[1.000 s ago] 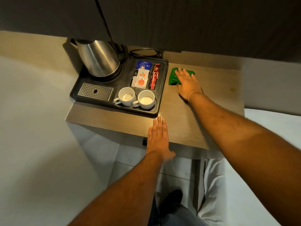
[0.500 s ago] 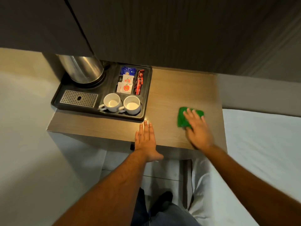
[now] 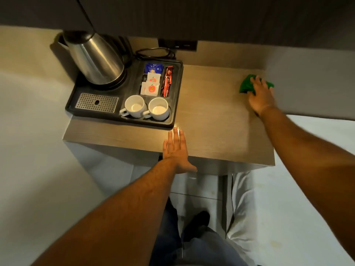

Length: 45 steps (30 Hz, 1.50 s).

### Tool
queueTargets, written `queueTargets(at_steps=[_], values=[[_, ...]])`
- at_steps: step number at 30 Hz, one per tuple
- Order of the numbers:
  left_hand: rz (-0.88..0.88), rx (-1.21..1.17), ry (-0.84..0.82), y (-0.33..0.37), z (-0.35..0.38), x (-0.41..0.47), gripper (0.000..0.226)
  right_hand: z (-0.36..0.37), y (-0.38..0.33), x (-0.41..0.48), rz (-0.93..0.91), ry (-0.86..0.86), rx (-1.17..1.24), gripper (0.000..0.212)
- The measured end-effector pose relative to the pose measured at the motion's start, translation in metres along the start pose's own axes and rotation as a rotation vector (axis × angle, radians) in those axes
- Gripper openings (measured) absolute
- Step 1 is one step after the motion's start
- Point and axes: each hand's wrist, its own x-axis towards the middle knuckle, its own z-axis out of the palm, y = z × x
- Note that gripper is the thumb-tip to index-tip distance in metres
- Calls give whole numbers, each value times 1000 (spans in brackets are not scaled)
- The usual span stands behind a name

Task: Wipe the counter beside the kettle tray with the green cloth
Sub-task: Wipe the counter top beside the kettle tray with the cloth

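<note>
Brushed-metal kettle (image 3: 96,58) (glossy), matt black plastic tray (image 3: 175,96), wood-grain counter (image 3: 215,120), soft green cloth (image 3: 245,86)

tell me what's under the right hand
The green cloth lies under the right hand, pressed onto the counter near its right corner. Its edges stick out around the hand; the middle, and the counter beneath, are covered.

One kettle (image 3: 96,58), one tray (image 3: 177,87), two cups (image 3: 134,106) (image 3: 158,108), one green cloth (image 3: 245,86), two hands (image 3: 175,150) (image 3: 261,96).
</note>
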Motion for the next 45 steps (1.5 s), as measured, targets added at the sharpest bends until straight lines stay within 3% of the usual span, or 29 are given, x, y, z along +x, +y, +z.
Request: queueTargets(at_steps=[4,9,11,14,20,26,29,33,36,41,45], values=[[7,-22,-23,-5,-3,1,165,10,-36,8,-71,-54,-25,62],[36,-35,-122,-10,-13,2,165,56,-54,-144,-393,-133,24,78],[33,-43,-133,-9,-14,2,164,71,-37,-214,-413,-135,26,85],[48,-41,-138,-8,-14,0,164,67,9,-272,-269,-104,-8,91],[43,-33,-122,-8,-12,2,164,19,34,-164,-18,32,-40,65],[60,-36,-85,-13,-5,8,166,7,-22,15,58,10,9,61],[68,-37,-83,-14,-3,12,166,18,-66,45,-30,-52,13,61],[87,-38,-78,-15,-2,11,164,55,-116,-16,-266,-95,35,69],[85,-38,-81,-12,-2,8,160,83,-129,-101,-332,-97,54,76],[73,5,-43,-5,-3,0,154,109,-135,-204,-328,-95,23,83],[81,37,95,-14,-2,-13,138,109,-141,-224,-279,-95,19,75]])
